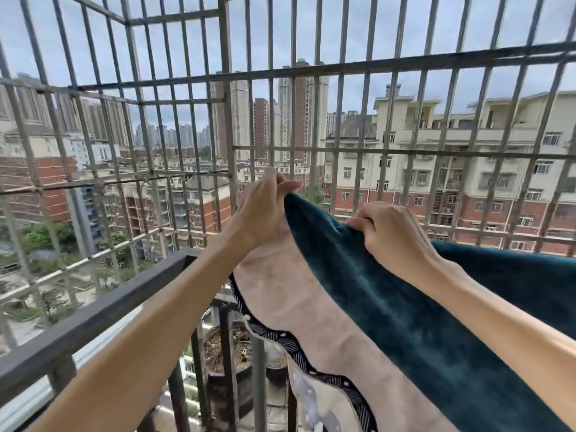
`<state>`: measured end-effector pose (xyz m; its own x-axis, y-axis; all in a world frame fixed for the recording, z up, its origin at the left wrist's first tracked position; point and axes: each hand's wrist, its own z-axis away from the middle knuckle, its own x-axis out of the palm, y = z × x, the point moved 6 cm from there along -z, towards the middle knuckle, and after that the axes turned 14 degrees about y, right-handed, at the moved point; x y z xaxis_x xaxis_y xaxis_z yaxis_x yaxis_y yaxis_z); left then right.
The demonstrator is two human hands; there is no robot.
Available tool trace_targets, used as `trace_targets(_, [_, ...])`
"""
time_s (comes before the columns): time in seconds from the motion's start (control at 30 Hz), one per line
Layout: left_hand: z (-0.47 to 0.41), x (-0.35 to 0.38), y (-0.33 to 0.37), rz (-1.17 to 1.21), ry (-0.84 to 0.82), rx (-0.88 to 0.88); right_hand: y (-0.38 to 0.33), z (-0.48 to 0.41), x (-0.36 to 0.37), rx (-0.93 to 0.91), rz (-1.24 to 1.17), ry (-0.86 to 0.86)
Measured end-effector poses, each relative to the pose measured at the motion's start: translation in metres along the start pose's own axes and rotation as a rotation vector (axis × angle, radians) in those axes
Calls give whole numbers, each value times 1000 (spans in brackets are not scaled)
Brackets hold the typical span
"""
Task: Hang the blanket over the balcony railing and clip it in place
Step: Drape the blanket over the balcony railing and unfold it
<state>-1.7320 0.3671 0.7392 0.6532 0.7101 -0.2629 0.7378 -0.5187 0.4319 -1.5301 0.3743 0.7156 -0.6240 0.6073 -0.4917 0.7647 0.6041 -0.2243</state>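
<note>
The blanket point(389, 307) is dark teal plush on one side and beige on the other, with a navy patterned trim. It is lifted above the dark balcony railing point(93, 319), and its right part drapes across the rail. My left hand point(265, 210) pinches the raised corner of the blanket in front of the bars. My right hand point(392, 232) grips the top edge a little to the right and lower. No clip is visible.
A grey metal security cage point(224, 120) encloses the balcony beyond the railing, its bars close behind my hands. Potted plants point(227, 344) with dry stems stand below, past the railing posts. Apartment blocks lie far beyond.
</note>
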Motion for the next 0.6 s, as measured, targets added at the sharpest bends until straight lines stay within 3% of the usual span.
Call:
trace_targets(0.1, [-6,-14,-11,-28,89,84,-9,-20,-6,-5,-27,114])
trace_targets(0.27, [-22,-62,-30,-135,173,76,-48,-59,-18,-73,-91,223])
trace_targets(0.47, [-31,-158,-42,-292,386,15,-127,-102,1,-191,-211,249])
trace_targets(0.6, [7,-217,-82,-446,439,-96,-187,-91,45,-298,-285,127])
